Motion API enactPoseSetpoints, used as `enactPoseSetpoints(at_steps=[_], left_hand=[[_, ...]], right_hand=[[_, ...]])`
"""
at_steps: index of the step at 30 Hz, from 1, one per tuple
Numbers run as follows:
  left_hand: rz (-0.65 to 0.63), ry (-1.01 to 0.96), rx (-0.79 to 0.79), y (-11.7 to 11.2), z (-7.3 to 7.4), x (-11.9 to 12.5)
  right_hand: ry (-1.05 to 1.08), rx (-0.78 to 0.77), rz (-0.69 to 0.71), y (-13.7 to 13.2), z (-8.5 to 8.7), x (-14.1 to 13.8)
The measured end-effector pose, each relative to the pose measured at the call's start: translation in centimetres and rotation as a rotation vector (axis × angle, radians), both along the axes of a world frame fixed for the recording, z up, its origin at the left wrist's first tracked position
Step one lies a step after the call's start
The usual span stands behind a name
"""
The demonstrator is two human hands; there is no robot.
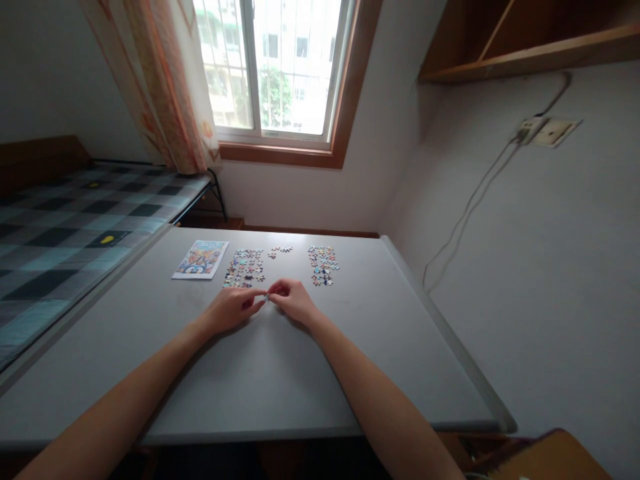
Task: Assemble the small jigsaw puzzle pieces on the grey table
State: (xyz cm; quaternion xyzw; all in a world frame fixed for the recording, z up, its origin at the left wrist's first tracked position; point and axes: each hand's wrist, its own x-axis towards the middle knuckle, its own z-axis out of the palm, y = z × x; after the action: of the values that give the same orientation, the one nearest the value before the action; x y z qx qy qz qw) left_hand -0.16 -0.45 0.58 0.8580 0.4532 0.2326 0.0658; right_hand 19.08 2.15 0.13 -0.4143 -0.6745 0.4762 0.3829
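Observation:
My left hand (234, 308) and my right hand (293, 299) meet over the middle of the grey table (260, 373), fingertips pinched together on a tiny jigsaw piece (266, 298). Just beyond the left hand lies a patch of colourful puzzle pieces (245, 267). A second patch of pieces (323, 265) lies beyond the right hand. A few joined pieces (280, 251) sit between the two patches, farther back. A printed picture card (201, 259) lies flat to the left of the pieces.
A bed with a checked cover (65, 233) runs along the table's left edge. The wall with a socket and cable (545, 132) stands at the right. Behind the table are a window (273, 67) and a curtain (170, 87). A wooden chair back (545, 460) shows at bottom right.

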Motion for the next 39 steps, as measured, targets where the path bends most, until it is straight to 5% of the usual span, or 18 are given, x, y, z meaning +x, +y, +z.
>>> enactPoseSetpoints(at_steps=[12,24,39], left_hand=[[0.066,0.029,0.036,0.0,-0.2,-0.4],[0.4,0.042,-0.063,-0.2,1.0,-0.1],[0.239,0.199,-0.146,-0.8,1.0,0.3]], right_hand=[[0.005,-0.003,0.03,0.5,0.1,-0.1],[-0.145,0.231,-0.176,1.2,-0.5,-0.5],[-0.332,0.34,-0.178,1.6,-0.9,-2.3]])
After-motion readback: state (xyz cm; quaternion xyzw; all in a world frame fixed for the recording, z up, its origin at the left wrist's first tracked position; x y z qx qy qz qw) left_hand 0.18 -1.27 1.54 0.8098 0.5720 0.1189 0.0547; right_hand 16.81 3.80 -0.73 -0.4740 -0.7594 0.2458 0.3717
